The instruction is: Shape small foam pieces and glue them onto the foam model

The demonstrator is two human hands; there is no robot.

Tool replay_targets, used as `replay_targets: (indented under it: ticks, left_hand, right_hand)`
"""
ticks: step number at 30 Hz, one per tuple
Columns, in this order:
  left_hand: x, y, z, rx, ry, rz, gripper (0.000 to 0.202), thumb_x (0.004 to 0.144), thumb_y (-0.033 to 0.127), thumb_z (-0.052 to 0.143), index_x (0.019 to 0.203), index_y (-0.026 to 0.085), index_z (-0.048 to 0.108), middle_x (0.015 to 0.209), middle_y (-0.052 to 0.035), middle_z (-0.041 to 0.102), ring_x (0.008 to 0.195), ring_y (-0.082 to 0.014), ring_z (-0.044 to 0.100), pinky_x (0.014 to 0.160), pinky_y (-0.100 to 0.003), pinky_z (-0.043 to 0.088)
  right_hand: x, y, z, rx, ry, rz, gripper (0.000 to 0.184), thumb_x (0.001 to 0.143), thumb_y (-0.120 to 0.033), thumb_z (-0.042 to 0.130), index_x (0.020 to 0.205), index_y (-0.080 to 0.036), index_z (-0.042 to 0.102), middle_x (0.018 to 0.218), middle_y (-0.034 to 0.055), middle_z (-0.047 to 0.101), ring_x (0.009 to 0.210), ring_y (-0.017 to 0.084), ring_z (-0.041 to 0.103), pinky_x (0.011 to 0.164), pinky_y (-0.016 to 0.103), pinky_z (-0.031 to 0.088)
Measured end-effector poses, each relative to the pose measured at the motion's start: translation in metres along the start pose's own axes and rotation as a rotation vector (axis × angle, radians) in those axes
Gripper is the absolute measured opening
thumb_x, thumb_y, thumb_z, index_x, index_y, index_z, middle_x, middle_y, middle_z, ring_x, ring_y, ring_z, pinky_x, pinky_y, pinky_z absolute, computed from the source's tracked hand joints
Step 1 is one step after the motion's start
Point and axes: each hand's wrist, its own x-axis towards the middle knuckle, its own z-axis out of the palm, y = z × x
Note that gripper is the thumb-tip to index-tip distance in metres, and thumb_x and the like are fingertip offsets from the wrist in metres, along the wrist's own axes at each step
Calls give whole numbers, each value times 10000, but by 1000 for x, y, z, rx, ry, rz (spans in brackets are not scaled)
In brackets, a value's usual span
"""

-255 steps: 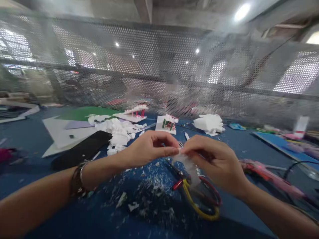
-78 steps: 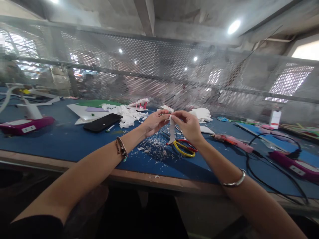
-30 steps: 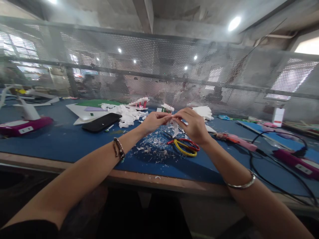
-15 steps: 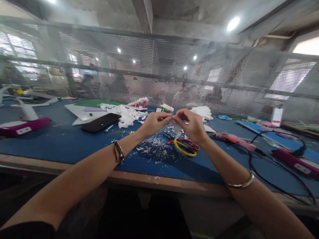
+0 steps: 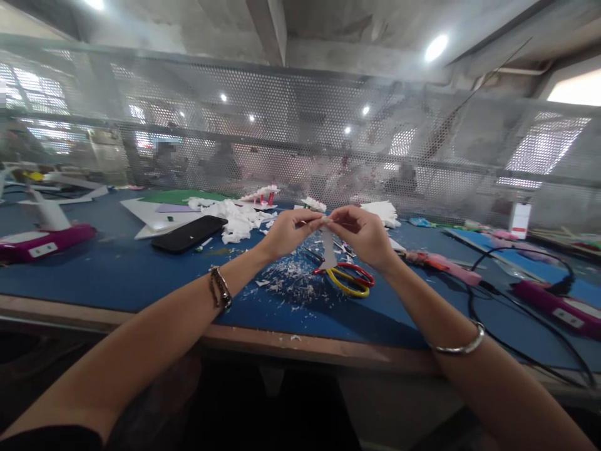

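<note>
My left hand (image 5: 292, 233) and my right hand (image 5: 360, 233) meet fingertip to fingertip above the blue work table (image 5: 188, 275). Both pinch the upper end of a white strip (image 5: 328, 247), thin like paper or fabric, which hangs down between them. Its lower end comes close to the scissors (image 5: 350, 280), which lie on the table with one red and one yellow handle. Small white scraps (image 5: 300, 279) are scattered below my hands. My fingers hide the strip's top.
Left of my hands are a black phone (image 5: 190, 233), crumpled white pieces (image 5: 237, 219) and a green sheet (image 5: 183, 196). To the right lie a pink glue gun (image 5: 444, 266) with a black cord and a magenta power strip (image 5: 556, 307). A perforated metal screen (image 5: 300, 138) stands behind.
The white strip has turned to show more of its flat face and hangs wider below my fingertips. My hands stay nearly in the same place, still pinched together.
</note>
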Motion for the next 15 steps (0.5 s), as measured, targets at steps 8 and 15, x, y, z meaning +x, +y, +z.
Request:
replay_targets:
  ticks: [8, 15]
  left_hand:
    - [-1, 0, -1, -64, -36, 31, 194, 748, 230, 474, 790, 139, 641, 720, -50, 600, 636, -88, 496, 572, -203, 394]
    - [1, 3, -7, -121, -58, -6, 130, 723, 211, 511, 722, 146, 624, 646, -15, 576, 604, -80, 480, 566, -199, 383]
  right_hand:
    - [1, -5, 3, -6, 43, 33, 139, 673, -294, 556, 649, -168, 504, 565, -39, 478, 503, 50, 422, 468, 191, 364]
    - [-1, -8, 5, 49, 8, 60, 153, 676, -299, 556, 652, -167, 480, 561, -43, 464, 508, 49, 417, 465, 192, 343]
